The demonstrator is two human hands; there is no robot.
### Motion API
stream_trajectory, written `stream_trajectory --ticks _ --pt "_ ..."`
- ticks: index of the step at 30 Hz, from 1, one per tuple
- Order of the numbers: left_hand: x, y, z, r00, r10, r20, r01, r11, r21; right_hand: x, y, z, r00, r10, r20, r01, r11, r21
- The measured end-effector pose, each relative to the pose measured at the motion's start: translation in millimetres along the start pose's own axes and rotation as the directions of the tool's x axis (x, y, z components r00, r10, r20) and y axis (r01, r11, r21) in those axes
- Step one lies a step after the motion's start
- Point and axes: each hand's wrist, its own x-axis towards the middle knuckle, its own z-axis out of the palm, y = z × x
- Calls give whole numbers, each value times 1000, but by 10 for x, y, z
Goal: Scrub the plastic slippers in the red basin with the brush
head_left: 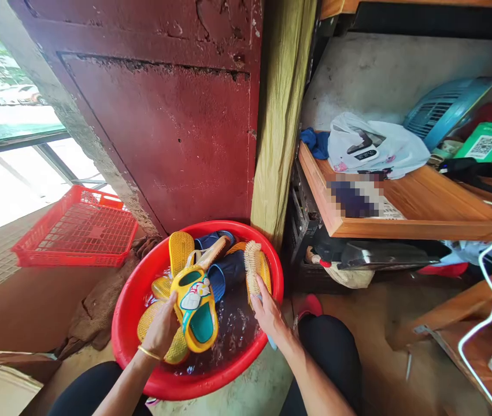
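Over a red basin (123,312) of water, my left hand (159,330) grips a yellow child's sandal (195,306) with teal insole and a cartoon on its strap. My right hand (268,312) is closed around a scrubbing brush (252,263), its pale bristles turned toward the left, at the basin's right side. The brush and the sandal are apart. Several other shoes lie in the water: a yellow sole (180,249) stands at the back left, and a dark blue slipper (230,270) rests behind the held sandal. More yellow footwear is partly hidden beneath my left hand.
A maroon door (171,138) stands right behind the basin. To the left is a red plastic crate (93,228). On the right, a wooden shelf (423,199) carries a white plastic bag (376,144) and a blue fan (447,110). A white cable (491,277) hangs at far right.
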Motion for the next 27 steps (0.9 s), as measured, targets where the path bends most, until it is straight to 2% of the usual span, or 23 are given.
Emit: stream_trajectory --ticks 3,5,8,11,14,15,18,20,24,27 --pt "-58 -106 -31 992 -42 -120 42 999 -4 -60 -97 121 992 -104 76 106 994 -19" --pt "-66 -176 12 987 -24 -156 32 998 49 -108 -181 225 969 -181 166 188 982 -30" --pt "-32 -274 102 981 117 -156 -92 983 158 -180 -289 354 938 -233 257 268 957 -111" --pt "-2 -366 144 958 280 -65 -241 907 345 -213 -354 426 900 -236 366 352 889 -293" --pt "-42 -441 155 958 276 74 -276 826 491 -147 -382 440 868 -200 454 424 773 -472" --pt "-67 -458 161 959 267 90 -273 802 531 -100 -383 430 881 -180 437 412 745 -524" --pt "-138 -475 192 951 300 78 -286 750 596 42 -372 380 950 -135 281 289 720 -631" --pt "-164 -459 216 948 312 59 -284 754 592 68 -371 367 957 -146 250 274 738 -617" --pt "-188 -335 234 972 234 22 -210 825 525 -35 -387 395 898 -188 399 389 763 -516" --pt "-217 -171 213 982 179 63 -190 938 291 -23 -354 341 940 -143 310 284 831 -478"
